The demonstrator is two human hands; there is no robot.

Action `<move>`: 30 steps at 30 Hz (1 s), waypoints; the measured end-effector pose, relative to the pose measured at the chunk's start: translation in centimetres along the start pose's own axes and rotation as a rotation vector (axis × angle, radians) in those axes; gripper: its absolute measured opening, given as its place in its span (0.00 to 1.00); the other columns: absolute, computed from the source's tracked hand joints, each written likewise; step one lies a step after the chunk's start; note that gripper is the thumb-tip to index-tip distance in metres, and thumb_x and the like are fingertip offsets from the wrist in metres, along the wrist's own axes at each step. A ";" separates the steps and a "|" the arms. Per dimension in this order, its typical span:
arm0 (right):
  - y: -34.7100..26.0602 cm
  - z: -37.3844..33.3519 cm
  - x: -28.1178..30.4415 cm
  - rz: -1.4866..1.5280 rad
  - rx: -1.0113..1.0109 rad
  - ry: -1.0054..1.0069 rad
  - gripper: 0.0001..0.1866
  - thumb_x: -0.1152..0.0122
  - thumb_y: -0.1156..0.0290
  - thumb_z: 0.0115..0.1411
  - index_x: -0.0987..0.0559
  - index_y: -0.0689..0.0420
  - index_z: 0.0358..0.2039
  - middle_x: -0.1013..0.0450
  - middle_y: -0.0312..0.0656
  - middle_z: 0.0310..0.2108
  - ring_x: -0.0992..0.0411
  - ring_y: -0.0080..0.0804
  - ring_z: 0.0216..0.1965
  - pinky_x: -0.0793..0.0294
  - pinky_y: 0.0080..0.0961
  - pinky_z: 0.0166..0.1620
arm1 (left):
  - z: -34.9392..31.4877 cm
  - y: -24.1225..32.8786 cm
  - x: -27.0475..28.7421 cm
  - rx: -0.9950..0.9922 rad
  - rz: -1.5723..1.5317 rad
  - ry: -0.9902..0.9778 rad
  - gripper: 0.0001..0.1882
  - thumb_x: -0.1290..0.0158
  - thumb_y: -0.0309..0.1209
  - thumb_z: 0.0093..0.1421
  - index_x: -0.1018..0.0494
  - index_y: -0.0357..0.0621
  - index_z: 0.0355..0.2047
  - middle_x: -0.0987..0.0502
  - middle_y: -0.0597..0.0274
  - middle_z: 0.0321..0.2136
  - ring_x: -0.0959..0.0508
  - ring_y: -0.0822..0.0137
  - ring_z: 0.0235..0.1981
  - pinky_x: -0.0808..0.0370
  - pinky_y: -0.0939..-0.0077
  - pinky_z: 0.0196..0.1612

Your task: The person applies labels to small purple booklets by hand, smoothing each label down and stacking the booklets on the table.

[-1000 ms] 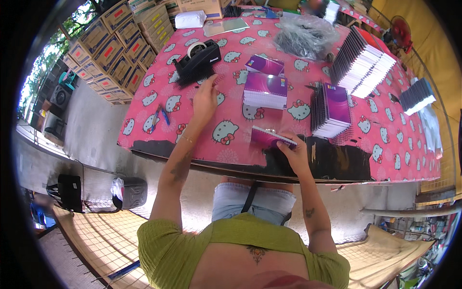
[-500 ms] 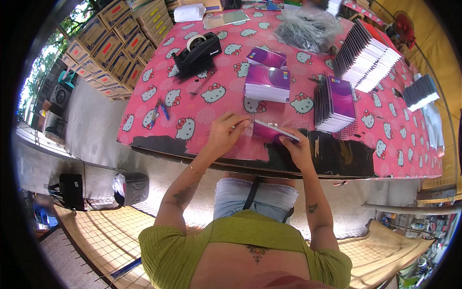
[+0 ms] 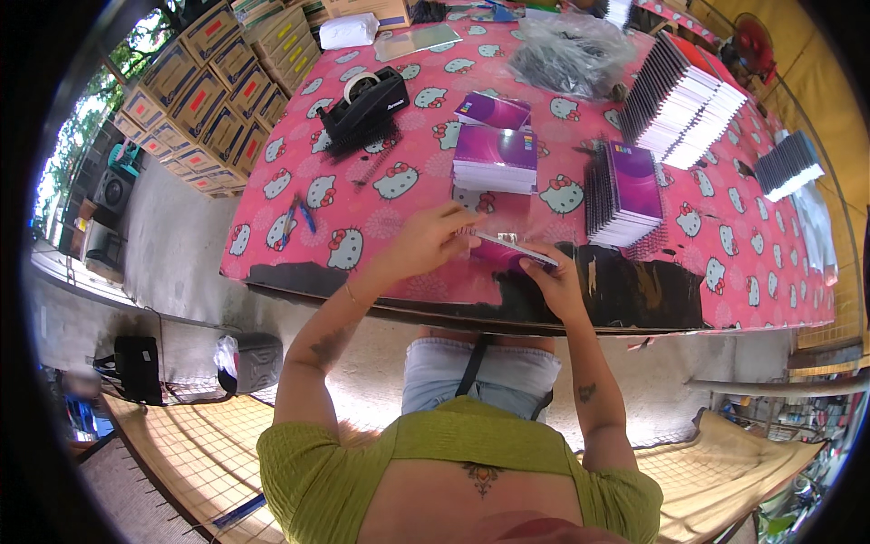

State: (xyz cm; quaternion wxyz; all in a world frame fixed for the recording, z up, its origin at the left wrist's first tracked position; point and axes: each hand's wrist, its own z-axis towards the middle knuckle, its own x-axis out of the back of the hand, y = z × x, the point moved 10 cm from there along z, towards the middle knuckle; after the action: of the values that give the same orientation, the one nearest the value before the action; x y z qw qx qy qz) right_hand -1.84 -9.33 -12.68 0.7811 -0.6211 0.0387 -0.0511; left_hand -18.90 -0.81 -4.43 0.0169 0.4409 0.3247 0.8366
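Near the table's front edge, my right hand (image 3: 557, 279) grips a small purple-covered notebook (image 3: 497, 256) by its right end, thumb on the near side. The notebook is tilted, with its page edge turned up. My left hand (image 3: 439, 238) is at the notebook's left end, fingers bent and drawn together; what they pinch there is too small to make out. Just beyond stands a stack of purple-covered page blocks (image 3: 495, 163), with another purple cover (image 3: 492, 111) behind it. To the right is a pile of purple notebooks (image 3: 625, 186) with black spiral coils.
A black tape dispenser (image 3: 367, 109) stands at left, black coils (image 3: 373, 150) beside it, pens (image 3: 294, 218) nearer. Clear plastic bag (image 3: 573, 56) lies behind; a tall notebook stack (image 3: 684, 104) is at right. Cartons (image 3: 204, 91) rise left of the patterned pink table (image 3: 381, 258).
My left hand has shifted slightly, its back rolled more over the notebook's left end. The notebook has moved slightly left and down in view; my right hand keeps its grip.
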 end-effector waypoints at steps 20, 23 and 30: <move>-2.9 -0.9 1.3 0.180 -0.113 0.163 0.15 0.36 0.73 0.64 0.20 0.61 0.50 0.23 0.33 0.40 0.29 0.17 0.39 0.28 0.17 0.40 | -2.7 5.6 -6.3 0.002 0.715 -0.017 0.44 0.51 0.57 0.61 0.42 0.35 0.67 0.43 0.42 0.68 0.46 0.47 0.71 0.53 0.30 0.64; -3.8 -0.8 0.5 0.066 -0.071 0.077 0.16 0.37 0.75 0.64 0.21 0.64 0.51 0.22 0.35 0.40 0.28 0.18 0.40 0.28 0.17 0.44 | -3.2 5.6 -6.0 -0.037 0.717 0.067 0.41 0.58 0.57 0.66 0.42 0.31 0.65 0.42 0.36 0.67 0.45 0.39 0.70 0.58 0.30 0.66; -4.9 -0.5 0.6 0.066 -0.077 0.059 0.15 0.37 0.76 0.63 0.20 0.63 0.50 0.22 0.34 0.39 0.29 0.17 0.40 0.28 0.18 0.45 | -5.1 7.0 -8.1 -0.227 0.672 -0.040 0.45 0.52 0.59 0.61 0.41 0.36 0.66 0.40 0.44 0.67 0.43 0.47 0.70 0.51 0.34 0.66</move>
State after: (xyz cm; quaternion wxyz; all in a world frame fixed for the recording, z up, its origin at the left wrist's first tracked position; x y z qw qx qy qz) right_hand -1.48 -10.93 -8.00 0.7563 -0.6474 0.0841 -0.0421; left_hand -15.94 -11.56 -8.40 -0.2041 0.5347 0.0659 0.8174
